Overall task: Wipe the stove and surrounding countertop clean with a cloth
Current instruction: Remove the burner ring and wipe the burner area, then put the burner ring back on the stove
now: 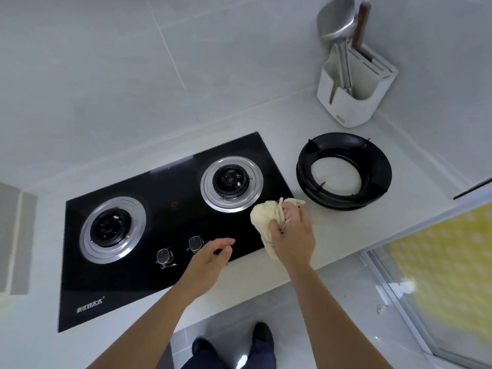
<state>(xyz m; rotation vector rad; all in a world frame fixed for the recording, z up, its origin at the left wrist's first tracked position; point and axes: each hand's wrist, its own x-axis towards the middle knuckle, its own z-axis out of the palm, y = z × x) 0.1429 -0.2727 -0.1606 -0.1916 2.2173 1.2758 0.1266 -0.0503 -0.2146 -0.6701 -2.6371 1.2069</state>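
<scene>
Right hand [291, 235] — fingers curled round a bunched cream cloth [263, 221], gripping it in a wad; the cloth sits at the front right corner of the stove [170, 265], over the black glass near its right edge.

Left hand [213, 253] — fingers straight and relaxed, holding nothing, hovering just beside the two control knobs [195, 243]; whether it touches the glass cannot be told.

Stove — black glass top set into the pale counter [332, 243]; two burners, left burner [111, 230] and right burner [231, 181], each bare within a steel ring. The pan supports [343, 171] look to be stacked on the counter just right of the stove, apart from it.

Counter, back right corner — white utensil holder [354, 94] with a metal ladle [336, 20] and a brown-handled knife [362, 22].

Step in hand, as judged: wiping the glass at the right front corner. To do it well, the cloth would likely serve better flattened under the palm than wadded, so more of it meets the glass. Strokes should overlap and run off the edge onto the counter — not back toward the wiped part. Care round the steel rings, where grime tends to lodge, and round the knobs, which a firm push could turn. The counter under the pan supports will need them lifted aside.
</scene>
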